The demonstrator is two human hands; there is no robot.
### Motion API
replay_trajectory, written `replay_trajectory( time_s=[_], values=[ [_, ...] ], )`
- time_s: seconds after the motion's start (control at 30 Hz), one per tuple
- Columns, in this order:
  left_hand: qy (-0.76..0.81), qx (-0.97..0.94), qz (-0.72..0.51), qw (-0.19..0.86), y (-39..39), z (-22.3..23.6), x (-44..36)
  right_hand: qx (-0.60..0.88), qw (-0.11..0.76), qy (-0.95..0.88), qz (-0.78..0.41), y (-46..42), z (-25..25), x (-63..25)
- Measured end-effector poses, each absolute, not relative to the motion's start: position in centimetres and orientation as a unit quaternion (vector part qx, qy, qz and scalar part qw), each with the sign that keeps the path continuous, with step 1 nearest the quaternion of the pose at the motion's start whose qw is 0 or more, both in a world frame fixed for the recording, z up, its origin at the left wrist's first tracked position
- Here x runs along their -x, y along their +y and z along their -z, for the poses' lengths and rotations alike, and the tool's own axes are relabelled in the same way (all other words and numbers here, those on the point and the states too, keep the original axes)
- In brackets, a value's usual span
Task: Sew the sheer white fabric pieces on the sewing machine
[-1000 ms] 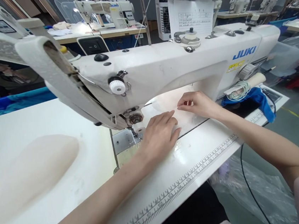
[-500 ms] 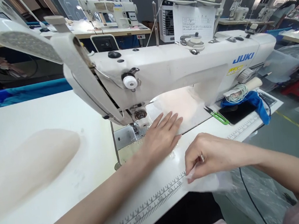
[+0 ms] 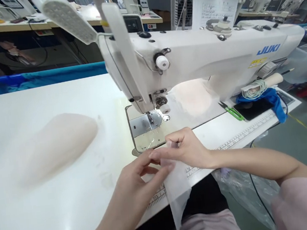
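A thin, sheer white piece of fabric (image 3: 177, 185) hangs from my two hands over the table's front edge. My left hand (image 3: 146, 174) pinches its upper edge between thumb and fingers. Beside it, touching, my right hand (image 3: 186, 148) is closed on the same fabric, knuckles up. Just behind the hands is the needle plate (image 3: 143, 125) of a white sewing machine (image 3: 191, 52). Pale peach fabric (image 3: 195, 96) lies under the machine's arm. Another sheer beige piece (image 3: 63, 142) lies flat on the left side of the white table.
Green thread snips (image 3: 232, 112) lie beside a dark phone (image 3: 258, 108) at the right. A blue cloth (image 3: 277, 103) and a cone with pale cord (image 3: 255, 89) sit behind them. A ruler strip (image 3: 243, 133) runs along the front edge. Clear plastic (image 3: 241, 197) lies below.
My left hand has left the fabric by the needle and come back to meet my right hand. My right hand has moved left and up with the sheer fabric. The view has shifted.
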State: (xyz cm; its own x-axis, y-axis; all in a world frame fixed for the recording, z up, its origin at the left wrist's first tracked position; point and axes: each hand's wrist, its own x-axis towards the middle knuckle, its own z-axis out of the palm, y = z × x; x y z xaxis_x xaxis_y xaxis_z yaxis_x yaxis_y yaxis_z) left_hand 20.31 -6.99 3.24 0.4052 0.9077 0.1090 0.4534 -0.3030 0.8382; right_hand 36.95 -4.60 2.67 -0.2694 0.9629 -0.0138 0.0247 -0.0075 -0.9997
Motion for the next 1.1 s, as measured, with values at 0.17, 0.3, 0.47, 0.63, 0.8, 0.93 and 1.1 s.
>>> replay_trajectory(
  time_s=[0.17, 0.3, 0.47, 0.63, 0.8, 0.93, 1.1],
  values=[
    [0.419, -0.687, -0.267, 0.53, -5.6, -3.4, -18.1, 0.383, 0.331, -0.561, -0.656, -3.4, -2.9, -37.3],
    [0.414, -0.58, -0.243, 0.658, -4.7, -3.4, -17.3, 0.321, 0.267, -0.522, -0.744, -2.7, -3.1, -37.5],
    [0.432, -0.619, -0.279, 0.594, -4.6, -3.3, -17.7, 0.34, 0.256, -0.528, -0.735, -2.5, -3.6, -37.3],
    [0.442, -0.695, -0.255, 0.508, -4.0, -4.2, -18.4, 0.342, 0.254, -0.56, -0.711, -2.2, -4.3, -37.9],
    [0.453, -0.658, -0.242, 0.55, -3.2, -4.4, -18.5, 0.324, 0.239, -0.586, -0.703, -1.3, -4.5, -38.6],
    [0.435, -0.642, -0.285, 0.564, -2.7, -4.4, -18.8, 0.305, 0.205, -0.61, -0.702, -0.6, -4.2, -39.0],
    [0.471, -0.651, -0.297, 0.515, -2.3, -4.0, -19.1, 0.324, 0.177, -0.661, -0.653, 0.4, -3.7, -39.8]
  ],
)
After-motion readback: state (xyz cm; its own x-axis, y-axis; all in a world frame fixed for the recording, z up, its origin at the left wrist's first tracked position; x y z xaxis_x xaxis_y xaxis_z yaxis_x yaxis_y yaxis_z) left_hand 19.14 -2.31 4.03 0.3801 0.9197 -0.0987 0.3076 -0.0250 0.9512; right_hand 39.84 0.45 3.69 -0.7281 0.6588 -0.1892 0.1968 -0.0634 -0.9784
